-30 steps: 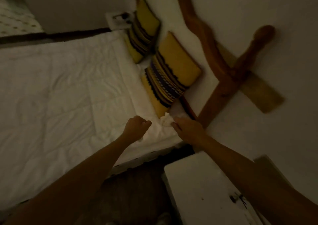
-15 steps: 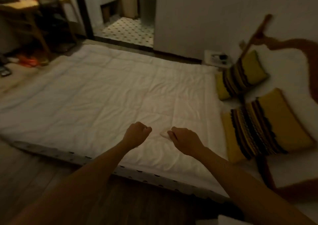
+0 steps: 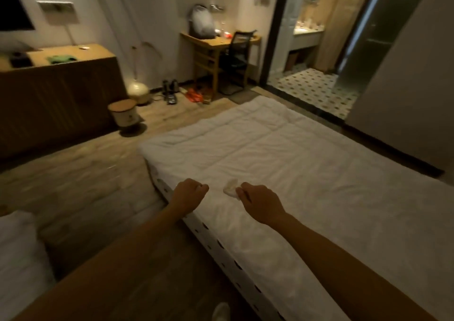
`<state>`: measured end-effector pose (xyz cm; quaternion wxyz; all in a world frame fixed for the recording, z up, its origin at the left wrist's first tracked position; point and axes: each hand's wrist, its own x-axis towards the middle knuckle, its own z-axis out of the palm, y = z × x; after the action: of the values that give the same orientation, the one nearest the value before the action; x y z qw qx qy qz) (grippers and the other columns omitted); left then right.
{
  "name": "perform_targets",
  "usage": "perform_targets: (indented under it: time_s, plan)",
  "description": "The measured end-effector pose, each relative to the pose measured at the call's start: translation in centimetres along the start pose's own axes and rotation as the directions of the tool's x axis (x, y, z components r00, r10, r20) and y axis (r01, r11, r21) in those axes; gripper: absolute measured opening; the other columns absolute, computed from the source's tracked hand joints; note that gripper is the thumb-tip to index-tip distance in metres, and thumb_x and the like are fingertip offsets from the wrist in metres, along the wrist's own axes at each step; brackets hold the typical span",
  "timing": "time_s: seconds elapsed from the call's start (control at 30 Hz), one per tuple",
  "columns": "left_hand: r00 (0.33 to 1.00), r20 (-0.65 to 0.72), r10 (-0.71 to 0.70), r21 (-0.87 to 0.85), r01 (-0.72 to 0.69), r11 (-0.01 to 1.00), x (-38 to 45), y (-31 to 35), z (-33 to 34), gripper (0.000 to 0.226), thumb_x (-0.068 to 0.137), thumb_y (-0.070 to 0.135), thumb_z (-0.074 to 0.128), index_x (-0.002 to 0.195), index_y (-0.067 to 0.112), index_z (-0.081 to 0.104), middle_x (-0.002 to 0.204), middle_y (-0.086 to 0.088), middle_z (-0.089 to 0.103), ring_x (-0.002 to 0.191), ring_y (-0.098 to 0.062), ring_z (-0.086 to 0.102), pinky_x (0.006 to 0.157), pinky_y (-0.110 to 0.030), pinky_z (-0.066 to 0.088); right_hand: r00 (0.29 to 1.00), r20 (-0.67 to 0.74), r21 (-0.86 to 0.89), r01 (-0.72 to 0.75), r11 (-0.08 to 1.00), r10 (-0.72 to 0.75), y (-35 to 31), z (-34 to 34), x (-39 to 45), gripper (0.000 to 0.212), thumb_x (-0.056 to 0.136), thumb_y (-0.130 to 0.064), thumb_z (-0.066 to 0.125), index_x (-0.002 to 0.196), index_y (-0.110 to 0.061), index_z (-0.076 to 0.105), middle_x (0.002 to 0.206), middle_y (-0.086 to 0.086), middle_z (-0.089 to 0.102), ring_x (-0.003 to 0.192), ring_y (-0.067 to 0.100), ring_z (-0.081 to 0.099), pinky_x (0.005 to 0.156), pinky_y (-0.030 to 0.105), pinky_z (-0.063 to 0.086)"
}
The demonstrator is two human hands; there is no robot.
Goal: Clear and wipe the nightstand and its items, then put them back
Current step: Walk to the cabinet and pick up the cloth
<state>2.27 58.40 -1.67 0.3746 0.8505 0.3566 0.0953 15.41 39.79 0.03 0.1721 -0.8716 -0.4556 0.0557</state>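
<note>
Both forearms reach from the bottom of the frame toward its centre, over the near edge of the bed (image 3: 307, 173). The left hand (image 3: 188, 193), left of centre, is curled into a loose fist with the knuckles up and nothing visible in it. The right hand (image 3: 260, 201), just right of centre, is turned palm down and pinches a small crumpled white wipe (image 3: 230, 188) between thumb and fingertips; the wipe sticks out toward the upper left of the hand, above the white quilt. The two hands are near each other but apart.

At the bottom centre a light shoe tip (image 3: 221, 312) shows on the wood floor. A second white bed edge (image 3: 17, 247) sits at the lower left. Farther, left of centre, a small round bin with a wooden lid (image 3: 124, 113) stands beside a long dark cabinet (image 3: 56, 94). At upper centre are a wooden desk (image 3: 216, 44) and a black chair (image 3: 237, 55), with shoes on the floor beside them. At the upper right an open doorway shows a patterned tile floor (image 3: 314, 87). The nightstand is out of view.
</note>
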Motion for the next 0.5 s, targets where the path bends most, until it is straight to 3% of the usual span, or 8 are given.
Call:
perform_targets:
  time_s: [0.1,0.27,0.4,0.5]
  plan:
    - [0.996,-0.052,-0.070,-0.065,0.066,0.996,4.2,-3.2,-3.6,0.041,0.092,0.030,0.058,0.055,0.015,0.049,0.054,-0.006,0.044,0.049,-0.017,0.044,0.055,-0.028,0.035,0.998,0.031,0.043,0.058,0.997,-0.060,-2.5,2.0,7.1,0.039,0.103,-0.045,0.035,0.086,-0.017,0.055,0.080,0.006,0.066,0.071,0.028,0.063,0.059,0.035,0.047]
    - [0.978,-0.153,-0.144,-0.103,0.129,0.986,12.6,-7.3,-8.7,0.044,0.091,0.029,0.059,0.050,0.015,0.053,0.049,0.000,0.049,0.045,-0.014,0.045,0.051,-0.025,0.035,0.987,0.080,0.126,0.129,0.984,-0.140,-6.0,5.4,19.5,0.036,0.103,-0.044,0.038,0.078,-0.021,0.052,0.073,0.001,0.062,0.065,0.022,0.059,0.056,0.030,0.037]
    - [0.956,-0.174,-0.237,-0.145,0.213,0.966,18.5,-10.3,-12.4,0.041,0.093,0.030,0.057,0.055,0.013,0.058,0.051,-0.002,0.050,0.048,-0.015,0.045,0.053,-0.026,0.036,0.982,0.130,0.243,0.104,0.964,-0.139,-9.1,7.8,28.1,0.040,0.103,-0.040,0.041,0.065,-0.026,0.047,0.061,-0.010,0.050,0.056,0.008,0.050,0.058,0.028,0.035]
    - [0.924,-0.225,-0.308,-0.217,0.261,0.941,21.4,-13.3,-14.8,0.046,0.095,0.030,0.057,0.052,0.012,0.056,0.046,0.002,0.049,0.043,-0.011,0.044,0.050,-0.025,0.035,0.976,0.210,0.424,-0.034,0.905,-0.062,-11.8,9.6,33.3,0.041,0.102,-0.038,0.044,0.068,-0.020,0.058,0.060,-0.007,0.058,0.054,0.010,0.056,0.056,0.027,0.043]
